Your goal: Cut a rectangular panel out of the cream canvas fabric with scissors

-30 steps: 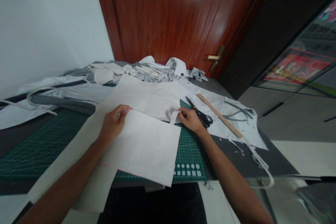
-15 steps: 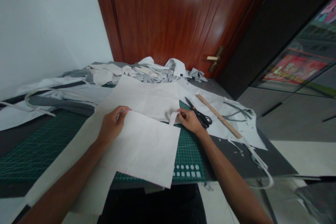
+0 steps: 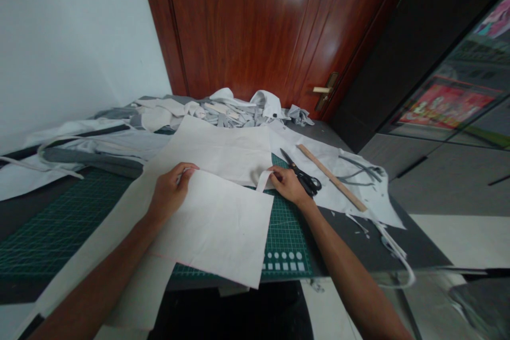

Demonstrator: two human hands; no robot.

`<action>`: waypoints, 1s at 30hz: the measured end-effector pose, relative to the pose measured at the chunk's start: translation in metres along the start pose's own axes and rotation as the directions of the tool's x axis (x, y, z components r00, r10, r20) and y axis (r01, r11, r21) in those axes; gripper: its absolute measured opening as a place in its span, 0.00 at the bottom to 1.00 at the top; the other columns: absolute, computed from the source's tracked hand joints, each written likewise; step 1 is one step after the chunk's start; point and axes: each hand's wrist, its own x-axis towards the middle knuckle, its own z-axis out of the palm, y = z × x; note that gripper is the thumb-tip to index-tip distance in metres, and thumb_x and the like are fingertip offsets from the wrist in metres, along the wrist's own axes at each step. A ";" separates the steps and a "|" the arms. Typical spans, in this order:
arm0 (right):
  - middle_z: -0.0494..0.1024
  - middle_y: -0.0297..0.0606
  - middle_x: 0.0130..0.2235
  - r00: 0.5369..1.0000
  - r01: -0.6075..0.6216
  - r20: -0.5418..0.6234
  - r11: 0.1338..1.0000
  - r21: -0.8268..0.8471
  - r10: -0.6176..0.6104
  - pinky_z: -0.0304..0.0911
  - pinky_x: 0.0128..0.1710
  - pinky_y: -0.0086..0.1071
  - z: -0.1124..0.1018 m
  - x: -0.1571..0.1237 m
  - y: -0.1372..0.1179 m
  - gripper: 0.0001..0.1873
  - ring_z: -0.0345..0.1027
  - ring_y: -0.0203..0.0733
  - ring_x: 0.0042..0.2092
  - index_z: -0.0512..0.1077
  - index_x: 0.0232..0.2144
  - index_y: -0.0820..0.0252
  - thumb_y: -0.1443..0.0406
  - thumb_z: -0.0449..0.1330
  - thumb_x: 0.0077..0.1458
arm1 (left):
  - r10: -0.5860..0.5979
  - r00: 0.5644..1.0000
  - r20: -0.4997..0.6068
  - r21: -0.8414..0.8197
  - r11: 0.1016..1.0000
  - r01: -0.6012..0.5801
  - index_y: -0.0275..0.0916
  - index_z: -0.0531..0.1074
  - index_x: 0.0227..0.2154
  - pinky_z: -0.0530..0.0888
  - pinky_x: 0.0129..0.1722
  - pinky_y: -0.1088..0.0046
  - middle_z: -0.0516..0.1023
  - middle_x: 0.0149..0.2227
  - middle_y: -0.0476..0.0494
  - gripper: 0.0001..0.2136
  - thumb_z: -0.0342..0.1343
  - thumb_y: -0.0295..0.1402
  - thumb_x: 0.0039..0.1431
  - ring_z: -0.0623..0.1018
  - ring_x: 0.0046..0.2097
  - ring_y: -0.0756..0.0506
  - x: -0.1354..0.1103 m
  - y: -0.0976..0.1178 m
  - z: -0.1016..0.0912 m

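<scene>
centrally, a white fabric panel point(image 3: 215, 228) lies flat across a green cutting mat point(image 3: 285, 236), directly under and in front of the left hand point(image 3: 171, 191). that hand sits on the panel's upper edge, curled in narrow and apparently pinching the cloth there, though exactly how much it takes up is too small to tell. the right hand point(image 3: 289, 185) is closed narrow too, thumb and fingers pressed together on the end of a white strap point(image 3: 262, 180), which rises in a small loop by the panel's top right corner. the panel's upper edge therefore runs between the two hands, with most of the cloth lying below them, nearer the person. beneath it, a second white cloth point(image 3: 217, 149) spreads toward the door. just beside the right hand, black-handled scissors point(image 3: 306, 183) lie across the mat's edge and a cut white sheet point(image 3: 358, 194), with a wooden ruler point(image 3: 332, 178) on the sheet beyond them. a heap of white and grey fabric scraps point(image 3: 227, 111) is piled against a red-brown wooden door point(image 3: 247, 26).
</scene>
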 end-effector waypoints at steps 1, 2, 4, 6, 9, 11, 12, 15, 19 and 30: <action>0.78 0.34 0.28 1.000 0.000 0.000 1.000 -0.001 0.000 0.61 0.31 0.30 0.000 0.000 0.000 0.11 0.70 0.39 0.29 0.77 0.40 0.59 0.64 0.54 0.66 | 0.000 1.000 0.000 0.000 1.000 0.000 0.43 0.77 0.40 0.71 0.35 0.72 0.83 0.35 0.47 0.20 0.45 0.50 0.68 0.77 0.31 0.46 0.000 0.000 0.000; 0.78 0.34 0.28 1.000 0.000 -0.001 1.000 -0.002 0.000 0.61 0.31 0.30 0.000 0.000 0.000 0.11 0.70 0.39 0.29 0.77 0.40 0.59 0.64 0.55 0.66 | 0.000 1.000 0.001 -0.001 1.000 0.000 0.43 0.77 0.40 0.71 0.36 0.72 0.83 0.35 0.47 0.20 0.45 0.50 0.68 0.77 0.31 0.46 0.000 0.000 0.000; 0.78 0.34 0.29 1.000 0.002 -0.004 1.000 -0.002 -0.002 0.61 0.31 0.30 0.001 0.000 0.001 0.11 0.70 0.39 0.29 0.78 0.40 0.59 0.64 0.55 0.66 | 0.000 1.000 0.003 -0.005 1.000 0.000 0.43 0.77 0.41 0.72 0.36 0.72 0.83 0.36 0.47 0.21 0.45 0.50 0.68 0.77 0.31 0.46 -0.001 0.000 0.000; 0.79 0.35 0.29 1.000 0.004 -0.008 1.000 -0.001 -0.004 0.62 0.31 0.30 0.001 0.000 0.002 0.11 0.71 0.40 0.29 0.78 0.41 0.59 0.64 0.55 0.66 | -0.002 1.000 0.004 -0.011 1.000 0.003 0.43 0.77 0.41 0.72 0.37 0.73 0.83 0.36 0.47 0.21 0.44 0.51 0.68 0.78 0.33 0.45 -0.001 0.000 -0.001; 0.81 0.36 0.31 1.000 0.011 -0.012 1.000 -0.002 -0.011 0.63 0.32 0.30 0.001 0.000 0.003 0.11 0.72 0.40 0.30 0.78 0.41 0.60 0.65 0.55 0.66 | -0.009 1.000 0.005 -0.017 1.000 0.009 0.42 0.77 0.41 0.71 0.37 0.72 0.84 0.37 0.46 0.21 0.45 0.51 0.67 0.79 0.34 0.45 -0.001 0.001 -0.001; 0.81 0.37 0.32 1.000 0.019 -0.014 1.000 -0.005 -0.019 0.64 0.34 0.31 0.001 0.001 0.004 0.11 0.74 0.41 0.31 0.78 0.41 0.60 0.66 0.55 0.66 | -0.012 1.000 0.008 -0.018 1.000 0.012 0.42 0.77 0.41 0.71 0.38 0.72 0.84 0.37 0.46 0.21 0.45 0.51 0.67 0.79 0.34 0.45 -0.001 0.001 -0.001; 0.82 0.37 0.32 1.000 0.023 -0.015 1.000 -0.006 -0.023 0.65 0.34 0.31 0.001 0.001 0.004 0.11 0.74 0.41 0.32 0.78 0.41 0.60 0.66 0.55 0.65 | -0.013 1.000 0.009 -0.019 1.000 0.013 0.42 0.77 0.40 0.71 0.38 0.72 0.84 0.37 0.46 0.21 0.45 0.50 0.67 0.79 0.34 0.45 -0.001 0.001 -0.001; 0.82 0.37 0.33 0.999 0.031 -0.014 0.999 -0.009 -0.031 0.65 0.35 0.32 0.001 0.001 0.005 0.10 0.74 0.41 0.32 0.78 0.41 0.60 0.66 0.55 0.65 | -0.014 1.000 0.016 -0.023 1.000 0.014 0.42 0.77 0.40 0.72 0.39 0.71 0.84 0.38 0.46 0.21 0.45 0.51 0.67 0.78 0.34 0.44 0.000 0.002 -0.001; 0.81 0.36 0.31 0.999 0.032 -0.013 0.999 -0.003 -0.032 0.64 0.33 0.31 0.000 0.000 0.005 0.11 0.73 0.40 0.31 0.78 0.40 0.59 0.66 0.55 0.66 | -0.016 1.000 0.024 -0.027 0.999 0.017 0.42 0.77 0.41 0.71 0.38 0.70 0.84 0.37 0.46 0.21 0.45 0.51 0.68 0.78 0.34 0.44 0.000 0.002 -0.001; 0.82 0.37 0.32 1.000 0.023 0.000 1.000 0.011 -0.023 0.64 0.34 0.31 -0.001 0.000 0.003 0.11 0.73 0.41 0.31 0.78 0.40 0.59 0.66 0.55 0.66 | -0.017 1.000 0.023 -0.029 0.999 0.017 0.42 0.76 0.40 0.71 0.38 0.70 0.84 0.37 0.47 0.21 0.45 0.51 0.68 0.79 0.34 0.44 -0.001 0.002 -0.001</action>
